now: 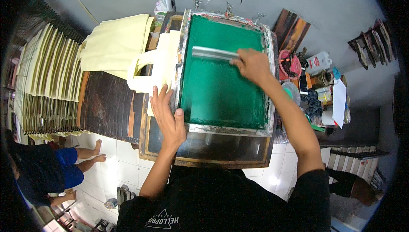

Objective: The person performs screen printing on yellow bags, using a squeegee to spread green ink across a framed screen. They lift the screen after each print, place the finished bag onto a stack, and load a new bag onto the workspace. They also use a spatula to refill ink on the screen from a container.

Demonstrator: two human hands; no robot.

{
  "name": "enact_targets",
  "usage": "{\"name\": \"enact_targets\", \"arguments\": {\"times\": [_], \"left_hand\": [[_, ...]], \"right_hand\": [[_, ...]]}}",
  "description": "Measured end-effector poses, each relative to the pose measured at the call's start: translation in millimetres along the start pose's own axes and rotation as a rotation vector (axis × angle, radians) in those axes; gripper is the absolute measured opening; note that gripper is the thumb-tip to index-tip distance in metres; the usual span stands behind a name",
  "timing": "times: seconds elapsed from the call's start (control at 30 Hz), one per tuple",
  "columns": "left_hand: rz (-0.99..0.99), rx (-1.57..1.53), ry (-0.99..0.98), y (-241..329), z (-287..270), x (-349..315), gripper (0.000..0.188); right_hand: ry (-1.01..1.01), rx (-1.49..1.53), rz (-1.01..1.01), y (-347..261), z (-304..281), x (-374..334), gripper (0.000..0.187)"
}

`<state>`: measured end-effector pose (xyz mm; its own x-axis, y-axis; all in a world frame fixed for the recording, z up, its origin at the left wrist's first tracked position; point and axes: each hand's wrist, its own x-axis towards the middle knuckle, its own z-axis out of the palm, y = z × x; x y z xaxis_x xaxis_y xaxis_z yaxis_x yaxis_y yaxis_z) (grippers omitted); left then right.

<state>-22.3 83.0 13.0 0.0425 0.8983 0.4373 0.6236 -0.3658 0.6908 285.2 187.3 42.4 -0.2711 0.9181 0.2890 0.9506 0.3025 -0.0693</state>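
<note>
A screen-printing frame [228, 129] lies in front of me, its mesh [221, 93] coated in green. My right hand [254, 64] is closed round the right end of a squeegee [213, 53], which reaches leftward across the upper part of the green mesh. My left hand [167, 119] is open, fingers stretched out, resting at the frame's left edge. Just beyond its fingertips a pale yellow tote bag [159, 72] pokes out from beneath the frame, handle to the left. The frame's hinge clamps [229, 8] stand at the far edge.
Stacked yellow bags [115, 40] lie on the dark table [104, 100] at left, beside a rack hung with more bags [47, 70]. Pots, bottles and a phone [303, 81] crowd the right side. A person in blue shorts [70, 164] is at lower left; another person [362, 188] is at lower right.
</note>
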Motion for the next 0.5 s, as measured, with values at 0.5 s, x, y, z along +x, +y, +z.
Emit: {"name": "enact_targets", "arguments": {"times": [0.5], "left_hand": [[-0.141,-0.172,-0.067,3,-3,9,0.067]], "right_hand": [[-0.244,0.036,0.212,89,-13,126,0.052]]}}
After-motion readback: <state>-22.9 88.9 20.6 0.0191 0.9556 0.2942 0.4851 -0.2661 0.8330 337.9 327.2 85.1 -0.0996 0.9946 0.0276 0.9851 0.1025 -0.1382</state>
